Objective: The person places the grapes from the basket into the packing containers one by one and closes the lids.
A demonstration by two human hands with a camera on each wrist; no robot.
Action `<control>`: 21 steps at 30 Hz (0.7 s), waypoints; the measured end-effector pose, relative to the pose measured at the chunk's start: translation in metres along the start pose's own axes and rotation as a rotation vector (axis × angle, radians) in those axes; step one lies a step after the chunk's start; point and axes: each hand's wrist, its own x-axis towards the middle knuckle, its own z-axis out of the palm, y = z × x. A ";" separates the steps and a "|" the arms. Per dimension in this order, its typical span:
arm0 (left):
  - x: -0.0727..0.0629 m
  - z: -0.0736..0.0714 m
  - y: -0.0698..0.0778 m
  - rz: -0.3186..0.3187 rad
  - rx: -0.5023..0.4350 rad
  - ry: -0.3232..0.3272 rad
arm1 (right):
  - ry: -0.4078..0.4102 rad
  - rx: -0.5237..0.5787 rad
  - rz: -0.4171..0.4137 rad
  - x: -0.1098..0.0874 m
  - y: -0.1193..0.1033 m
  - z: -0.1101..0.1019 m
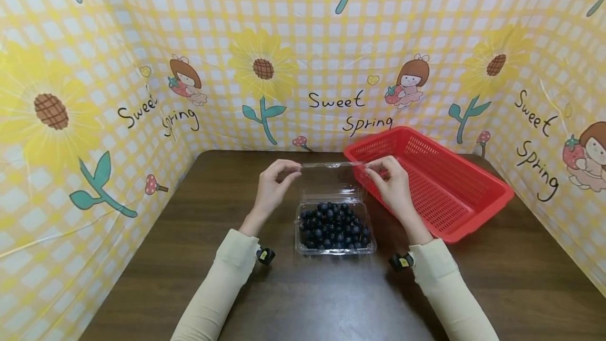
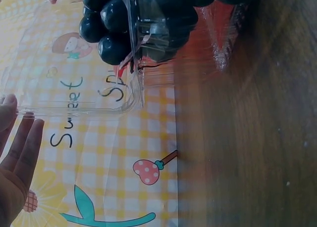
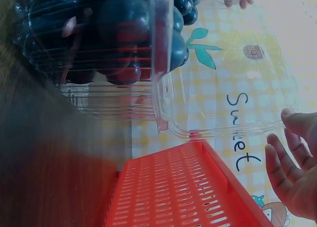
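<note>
A clear plastic clamshell box (image 1: 297,249) of blueberries (image 1: 333,227) stands on the table in the middle of the head view. Its hinged lid (image 1: 331,175) is raised upright at the far side. My left hand (image 1: 275,183) pinches the lid's left corner between thumb and fingers. At the opposite corner my right hand (image 1: 390,182) pinches the lid the same way. Both wrist views show the lid (image 2: 74,109) tilted up from the box, with dark berries (image 3: 124,19) behind the clear wall.
A red perforated plastic basket (image 1: 473,225) stands on the brown wooden table (image 1: 326,299), just right of the box and behind the right forearm. Yellow checked cloth (image 1: 303,41) with printed flowers hangs round the back and sides.
</note>
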 end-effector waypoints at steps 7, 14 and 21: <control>0.000 0.000 0.001 0.017 0.011 0.014 | 0.009 -0.016 -0.008 0.000 0.000 -0.002; 0.000 0.001 0.001 0.035 0.029 0.037 | 0.010 0.006 -0.011 0.001 0.000 -0.002; -0.001 0.002 0.000 0.047 0.026 0.057 | 0.024 0.016 -0.009 0.000 0.000 -0.001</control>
